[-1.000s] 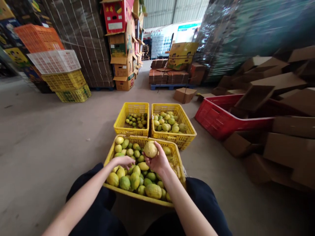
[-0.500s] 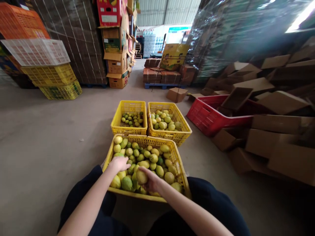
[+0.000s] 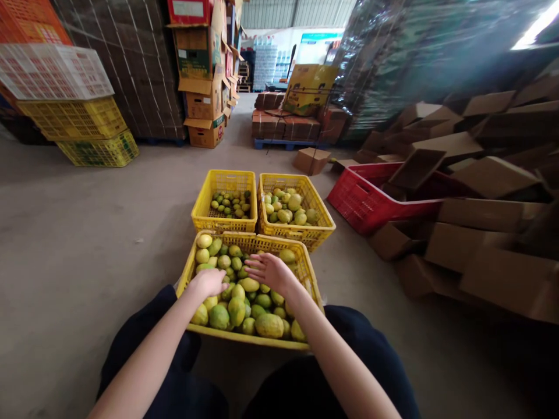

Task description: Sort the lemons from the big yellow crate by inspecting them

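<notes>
In front of my knees stands a yellow plastic crate [image 3: 248,340] full of yellow and green lemons [image 3: 269,326]. Over the lemons in its left part is my left hand [image 3: 209,283], fingers stretched to the right, close to or touching the fruit. My right hand [image 3: 268,270] hovers above the crate's middle, fingers out straight and holding nothing. Behind are two more yellow crates: the left one [image 3: 223,222] has small, mostly green fruit, and the right one [image 3: 315,236] has larger yellowish lemons. A pale lemon [image 3: 294,202] shows over that right-hand heap; I cannot tell whether it rests there.
To the right, a red crate [image 3: 371,206] stands against heaped cardboard boxes [image 3: 476,233]. Stacked crates [image 3: 74,119] are at far left, a column of cartons [image 3: 203,105] behind. A loaded blue pallet [image 3: 279,143] and small box [image 3: 311,160] lie ahead on the concrete floor.
My right hand has let go of the lemon it held and moved up and forward. A pale lemon now shows over the right back crate's heap. My left hand stays over the fruit.
</notes>
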The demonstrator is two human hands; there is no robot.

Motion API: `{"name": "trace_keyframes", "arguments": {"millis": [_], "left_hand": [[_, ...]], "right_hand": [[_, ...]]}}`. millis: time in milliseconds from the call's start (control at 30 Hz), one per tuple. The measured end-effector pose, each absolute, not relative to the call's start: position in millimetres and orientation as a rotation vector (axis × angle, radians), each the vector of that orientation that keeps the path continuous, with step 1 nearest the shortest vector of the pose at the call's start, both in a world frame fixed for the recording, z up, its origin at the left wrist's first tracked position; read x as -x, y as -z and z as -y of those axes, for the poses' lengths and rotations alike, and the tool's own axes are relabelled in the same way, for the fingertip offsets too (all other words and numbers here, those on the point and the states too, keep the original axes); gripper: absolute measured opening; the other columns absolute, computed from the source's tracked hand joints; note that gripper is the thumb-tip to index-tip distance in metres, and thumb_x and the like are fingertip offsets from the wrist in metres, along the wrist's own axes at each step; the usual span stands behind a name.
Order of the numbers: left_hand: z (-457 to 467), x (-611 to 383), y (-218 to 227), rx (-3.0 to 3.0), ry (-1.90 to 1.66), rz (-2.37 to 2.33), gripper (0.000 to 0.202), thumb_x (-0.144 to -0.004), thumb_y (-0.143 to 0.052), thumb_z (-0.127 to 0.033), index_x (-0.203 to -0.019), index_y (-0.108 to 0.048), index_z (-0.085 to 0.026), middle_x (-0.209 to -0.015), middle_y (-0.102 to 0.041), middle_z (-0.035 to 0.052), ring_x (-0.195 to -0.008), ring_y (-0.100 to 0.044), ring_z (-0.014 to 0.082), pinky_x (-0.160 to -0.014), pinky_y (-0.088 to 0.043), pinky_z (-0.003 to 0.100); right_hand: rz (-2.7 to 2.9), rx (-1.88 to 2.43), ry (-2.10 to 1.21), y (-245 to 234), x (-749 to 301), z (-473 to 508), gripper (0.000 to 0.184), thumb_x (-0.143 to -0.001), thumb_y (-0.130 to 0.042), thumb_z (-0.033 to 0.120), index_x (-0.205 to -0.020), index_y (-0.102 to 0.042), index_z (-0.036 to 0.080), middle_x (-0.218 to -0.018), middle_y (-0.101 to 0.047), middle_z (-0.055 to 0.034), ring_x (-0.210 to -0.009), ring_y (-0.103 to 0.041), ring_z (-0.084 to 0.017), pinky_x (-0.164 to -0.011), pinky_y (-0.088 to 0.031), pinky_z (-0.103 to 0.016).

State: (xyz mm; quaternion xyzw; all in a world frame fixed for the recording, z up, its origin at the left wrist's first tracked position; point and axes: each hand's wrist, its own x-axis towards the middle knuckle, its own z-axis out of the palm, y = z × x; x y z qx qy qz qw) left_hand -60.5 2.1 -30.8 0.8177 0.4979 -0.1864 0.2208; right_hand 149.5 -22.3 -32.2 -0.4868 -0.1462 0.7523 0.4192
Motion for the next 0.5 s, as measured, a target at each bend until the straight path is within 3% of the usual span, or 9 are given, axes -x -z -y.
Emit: {"name": "trace_keyframes", "arguments": {"millis": [333,500], "left_hand": [[4.2,48.8,16.8,-2.271,0.793,-1.333,0.047,-0.097,-0.044,-0.041,-0.133,-0.057,-0.013,-0.129,-0.065,0.0178,-0.115,-0.064,0.0289,-0.094,-0.049,0.036],[0.3,52.2,21.4,-2.245,0.761,-1.350,0.045,-0.096,-0.045,-0.041,-0.132,-0.057,-0.015,-0.132,-0.063,0.0164,-0.115,-0.062,0.0286,-0.095,-0.048,0.036]], "right_hand": [[0.512,1.274,-1.621,28.2,-165.0,23.4,0.016,-0.088,-0.047,0.023,-0.088,-0.062,0.018,-0.091,-0.075,-0.0073,-0.076,-0.073,-0.017,-0.076,-0.056,-0.029],[1.371,1.797,-1.209,62.0,-153.4,23.8,0.026,-0.093,-0.040,0.027,-0.107,-0.060,0.018,-0.105,-0.072,-0.0106,-0.088,-0.072,-0.019,-0.079,-0.056,-0.032]]}}
